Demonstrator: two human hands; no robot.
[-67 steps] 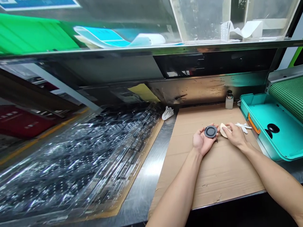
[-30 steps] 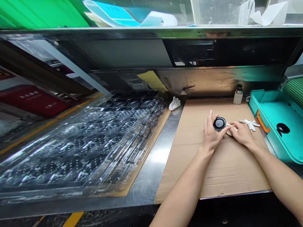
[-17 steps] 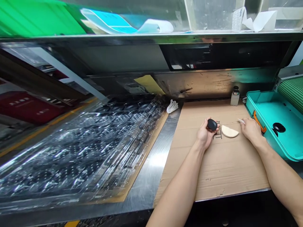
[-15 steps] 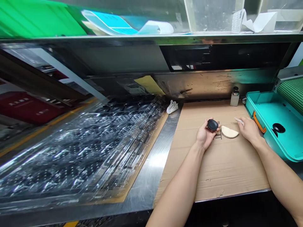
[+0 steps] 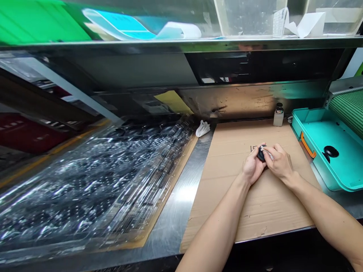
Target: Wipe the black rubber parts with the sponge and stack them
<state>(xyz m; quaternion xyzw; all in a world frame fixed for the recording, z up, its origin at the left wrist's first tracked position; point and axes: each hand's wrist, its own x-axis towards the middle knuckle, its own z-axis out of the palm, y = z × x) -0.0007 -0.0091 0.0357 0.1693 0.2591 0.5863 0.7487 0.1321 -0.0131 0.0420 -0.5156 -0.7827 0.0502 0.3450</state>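
Over the cardboard sheet (image 5: 227, 181), my left hand (image 5: 251, 167) is closed around a small round black part (image 5: 261, 155), palm turned up. My right hand (image 5: 280, 160) pinches a small white wipe (image 5: 263, 149) and presses it against the face of that part. Both hands touch at the part, and their fingers cover much of it. The cream half-round pad is hidden behind my right hand. Farther back on the cardboard stands a small white bottle with a black cap (image 5: 278, 115).
To the right is a teal bin (image 5: 347, 151) with an orange handle, holding black round pieces (image 5: 331, 151). Clear plastic trays (image 5: 93, 181) of black parts cover the left side. A crumpled white cloth (image 5: 202, 129) lies on the metal bench (image 5: 181, 196). A metal shelf (image 5: 159, 47) runs overhead.
My right hand has moved left with the white wipe and now holds it on the black part. The half-round pad has gone out of sight behind that hand. The camera has shifted slightly.
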